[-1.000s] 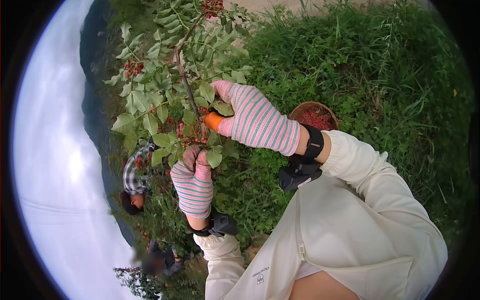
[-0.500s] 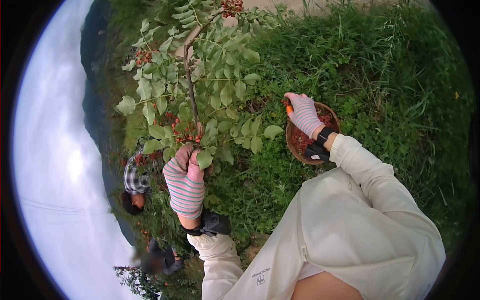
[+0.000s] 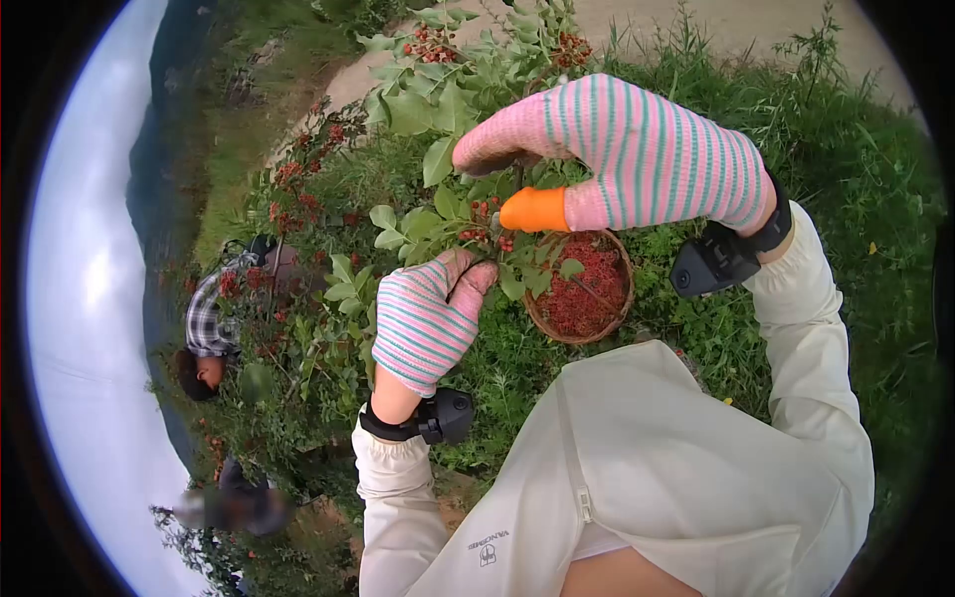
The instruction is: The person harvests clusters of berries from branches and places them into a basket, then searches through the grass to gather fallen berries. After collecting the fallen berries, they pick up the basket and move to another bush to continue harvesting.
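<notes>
My left hand [image 3: 428, 318], in a pink-and-green striped glove, has its thumb and fingers pinched around a leafy twig beside a red berry cluster [image 3: 482, 211]. In a matching glove, my right hand [image 3: 637, 154] reaches over the same branch, its fingers curved and held apart from the thumb. An orange cover [image 3: 534, 210] sits on that thumb, whose tip is at the berries. Part of the twig is hidden by both hands. Behind the branch, a round woven basket [image 3: 629, 284] holds many red berries [image 3: 582, 294].
More berry clusters [image 3: 431, 45] hang on the upper branches. Two people are among the shrubs at left, one in a checked shirt [image 3: 214, 316]. Grass and weeds [image 3: 696, 338] surround the basket, and a bare dirt path [image 3: 736, 40] runs along the top.
My right hand has left the basket and come over to the branch near my left hand. The branch now lies closer to the basket, and my left hand has shifted up and right.
</notes>
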`<state>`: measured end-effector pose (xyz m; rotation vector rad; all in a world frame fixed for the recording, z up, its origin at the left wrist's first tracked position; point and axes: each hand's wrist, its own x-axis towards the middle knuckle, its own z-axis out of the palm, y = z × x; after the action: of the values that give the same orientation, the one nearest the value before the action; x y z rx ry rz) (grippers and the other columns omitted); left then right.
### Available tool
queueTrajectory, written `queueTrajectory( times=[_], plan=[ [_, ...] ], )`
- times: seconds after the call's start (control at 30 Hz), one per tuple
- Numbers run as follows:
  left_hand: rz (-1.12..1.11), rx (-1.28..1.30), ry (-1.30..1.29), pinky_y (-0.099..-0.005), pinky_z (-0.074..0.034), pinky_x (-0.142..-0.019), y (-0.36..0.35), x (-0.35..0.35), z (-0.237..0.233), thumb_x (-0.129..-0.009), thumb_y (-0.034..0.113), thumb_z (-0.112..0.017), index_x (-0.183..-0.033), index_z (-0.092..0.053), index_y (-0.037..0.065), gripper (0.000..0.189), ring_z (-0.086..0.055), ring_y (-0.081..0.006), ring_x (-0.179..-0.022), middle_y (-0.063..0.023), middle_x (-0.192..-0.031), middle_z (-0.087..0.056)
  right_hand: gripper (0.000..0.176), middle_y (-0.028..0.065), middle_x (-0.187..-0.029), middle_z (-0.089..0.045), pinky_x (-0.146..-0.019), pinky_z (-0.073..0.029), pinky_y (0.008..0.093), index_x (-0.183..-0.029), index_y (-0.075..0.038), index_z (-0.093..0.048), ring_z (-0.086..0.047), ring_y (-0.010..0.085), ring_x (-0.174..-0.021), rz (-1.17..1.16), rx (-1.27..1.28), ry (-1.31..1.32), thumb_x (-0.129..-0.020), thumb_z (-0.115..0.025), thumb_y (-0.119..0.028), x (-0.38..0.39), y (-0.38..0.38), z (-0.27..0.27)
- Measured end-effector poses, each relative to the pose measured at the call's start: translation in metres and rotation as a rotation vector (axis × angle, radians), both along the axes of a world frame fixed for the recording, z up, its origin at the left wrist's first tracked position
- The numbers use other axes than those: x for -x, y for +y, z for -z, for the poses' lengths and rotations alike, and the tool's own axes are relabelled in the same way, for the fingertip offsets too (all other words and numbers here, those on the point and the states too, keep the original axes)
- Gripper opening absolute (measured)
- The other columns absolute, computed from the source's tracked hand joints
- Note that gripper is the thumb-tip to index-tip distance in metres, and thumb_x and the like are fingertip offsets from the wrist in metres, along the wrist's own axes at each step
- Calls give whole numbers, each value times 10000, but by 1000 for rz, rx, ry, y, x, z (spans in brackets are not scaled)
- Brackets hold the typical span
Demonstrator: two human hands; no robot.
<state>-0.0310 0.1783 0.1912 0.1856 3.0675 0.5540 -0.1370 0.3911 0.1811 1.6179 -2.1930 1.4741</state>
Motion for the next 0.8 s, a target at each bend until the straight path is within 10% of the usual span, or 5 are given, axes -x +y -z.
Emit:
queueTrajectory(
  times=[0.13,0.27,0.8],
  plan=[
    [55,32,7,-378,-427,-494,-2,-5,14,-808,230,-594,-739,-601,18,223,-551,-346,-547,-179,-577,-535,742,132,-1273,-476,-981,-373,320,-1361,-82,-312,-462,199,-1164,-530,-129,-199,-683,-613,-61,26,-32,3],
    [104,33,-1,-388,-425,-486,-2,-12,16,-806,249,-595,-742,-609,27,232,-540,-352,-528,-177,-568,-533,749,139,-1279,-461,-977,-358,301,-1378,-95,-284,-442,188,-1163,-596,-457,-302,-698,-590,-25,34,-40,12],
    [114,-35,-38,-378,-428,-490,-4,-32,18,-800,244,-603,-742,-604,36,216,-550,-340,-534,-167,-558,-532,759,61,-1108,-494,-932,-356,276,-1302,29,-328,-428,111,-1005,-697,-377,-553,-654,-667,-176,27,-37,27]
  ],
)
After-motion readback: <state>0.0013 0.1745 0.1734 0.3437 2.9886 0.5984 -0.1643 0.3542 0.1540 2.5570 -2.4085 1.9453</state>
